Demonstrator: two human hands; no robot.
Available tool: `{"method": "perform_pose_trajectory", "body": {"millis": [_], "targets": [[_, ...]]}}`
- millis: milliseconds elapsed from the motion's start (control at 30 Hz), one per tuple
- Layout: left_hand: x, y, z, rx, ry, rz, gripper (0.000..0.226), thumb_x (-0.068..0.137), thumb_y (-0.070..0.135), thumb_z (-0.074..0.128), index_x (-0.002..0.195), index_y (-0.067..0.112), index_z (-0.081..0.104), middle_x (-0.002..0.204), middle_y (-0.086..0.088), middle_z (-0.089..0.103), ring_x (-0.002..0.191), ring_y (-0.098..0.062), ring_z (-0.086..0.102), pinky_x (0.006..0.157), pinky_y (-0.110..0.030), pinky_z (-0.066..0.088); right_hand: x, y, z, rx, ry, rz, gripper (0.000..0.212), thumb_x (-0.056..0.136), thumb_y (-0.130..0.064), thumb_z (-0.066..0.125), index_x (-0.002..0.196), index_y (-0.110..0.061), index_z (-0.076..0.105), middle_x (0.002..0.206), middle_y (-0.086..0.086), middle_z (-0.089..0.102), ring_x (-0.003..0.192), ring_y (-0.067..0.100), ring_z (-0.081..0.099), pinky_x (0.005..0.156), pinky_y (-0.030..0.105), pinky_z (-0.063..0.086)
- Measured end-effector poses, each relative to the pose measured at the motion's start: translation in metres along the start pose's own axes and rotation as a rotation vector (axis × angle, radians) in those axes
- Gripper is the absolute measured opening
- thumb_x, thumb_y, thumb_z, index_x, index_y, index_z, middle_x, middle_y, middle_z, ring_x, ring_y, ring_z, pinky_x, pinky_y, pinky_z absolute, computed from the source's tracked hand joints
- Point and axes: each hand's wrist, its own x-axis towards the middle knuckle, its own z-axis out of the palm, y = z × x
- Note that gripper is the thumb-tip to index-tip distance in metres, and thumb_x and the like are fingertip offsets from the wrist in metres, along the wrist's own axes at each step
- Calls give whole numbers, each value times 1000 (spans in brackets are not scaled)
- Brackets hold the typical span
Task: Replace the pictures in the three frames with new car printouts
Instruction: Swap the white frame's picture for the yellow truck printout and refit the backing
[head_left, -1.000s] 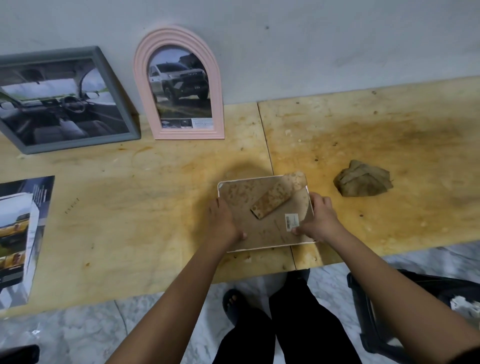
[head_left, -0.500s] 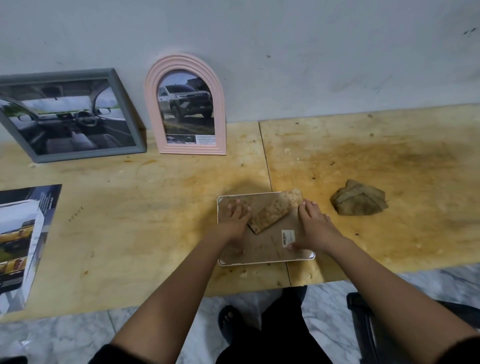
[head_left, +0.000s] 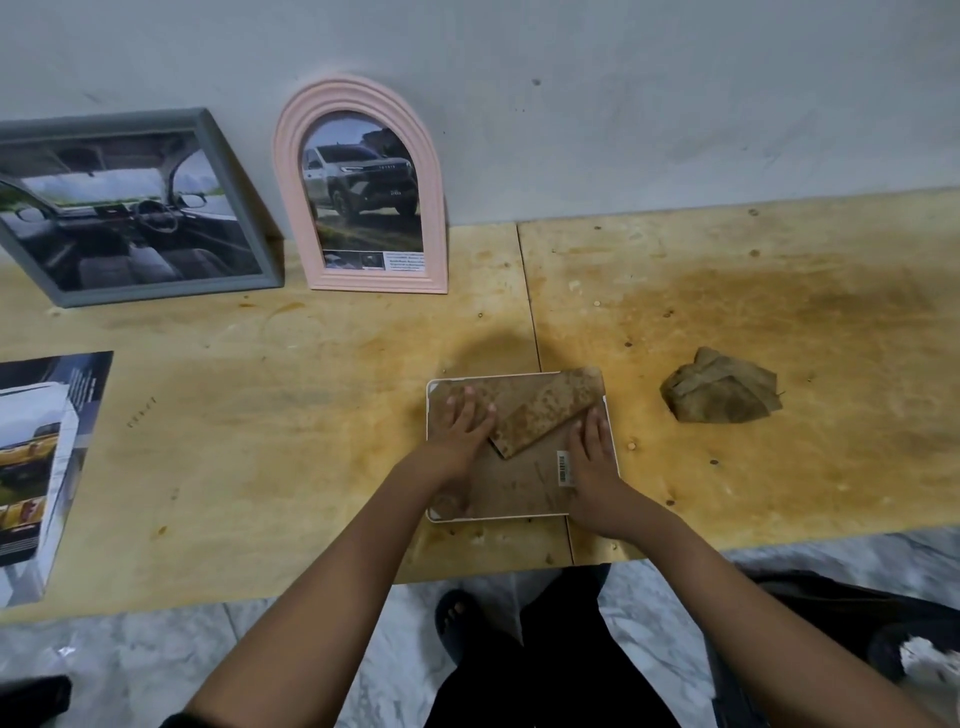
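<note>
A white-edged frame (head_left: 522, 493) lies face down near the table's front edge, its stained brown backing board up, with its stand flap (head_left: 545, 410) across the top right. My left hand (head_left: 462, 428) presses flat on the backing's left side. On the right side, beside a barcode sticker, rests my right hand (head_left: 592, 452) with straight fingers. A grey frame (head_left: 130, 208) with a car-interior picture and a pink arched frame (head_left: 363, 192) with a pickup picture lean on the wall at back left.
A car printout (head_left: 41, 467) lies at the left edge of the plywood table (head_left: 260, 415). A crumpled brown paper (head_left: 719, 387) sits to the right of the frame. Dark objects stand on the marble floor at lower right, and my legs are below the table edge.
Both hands slid from the frame's lower edges up onto the backing board and now lie flat on it. The camera moved closer; the frame has stayed in place.
</note>
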Motion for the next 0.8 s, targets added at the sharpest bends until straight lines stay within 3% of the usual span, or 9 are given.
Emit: {"method": "perform_pose_trajectory", "body": {"millis": [133,233,367,433,500,633,800], "targets": [[-3,-2,-4,-49,-13,6,117,76,14,74,146,21,-18,149,-7,-36,139,-30,-29,117,-45,10,-7,4,-2,35,27,-60,92,92,-19,54,143,1,-20,148,19,-34,138,32,-30,115,34,-7],[-5,0,-6,-93,37,3,104,80,11,68,148,22,-11,153,-5,-29,142,-27,-23,116,-41,16,-15,9,-4,12,102,-118,86,91,-20,53,147,-2,-9,152,14,-26,143,27,-21,116,30,4],[-5,4,-5,-161,169,-19,82,86,10,59,150,21,9,157,-5,-14,145,-26,-8,110,-39,31,-22,10,5,-23,238,-143,61,92,-22,48,145,-9,20,157,14,-1,146,26,1,114,32,21],[-3,1,-1,-186,285,-19,70,86,13,56,147,17,21,157,-7,2,144,-27,6,103,-39,39,-25,9,14,-94,297,-182,54,91,-36,45,136,-7,40,152,19,22,143,31,20,111,38,32],[1,-7,1,-212,450,-49,57,88,16,52,141,15,31,152,-9,19,139,-27,19,100,-39,41,-23,15,23,-155,265,-214,63,83,-53,42,125,-8,53,141,19,45,132,35,40,100,46,45],[14,-31,-3,-278,681,-79,48,86,13,51,132,5,42,132,-13,44,124,-28,40,97,-41,42,-18,29,27,-242,320,-269,72,75,-65,47,126,-14,51,140,21,45,133,33,28,99,49,40],[19,-39,-3,-443,605,-89,44,95,17,46,137,4,41,130,-11,48,121,-25,42,99,-33,36,-18,39,22,-279,330,-179,75,74,-71,34,128,-22,51,140,17,45,123,41,48,85,43,52]]}}
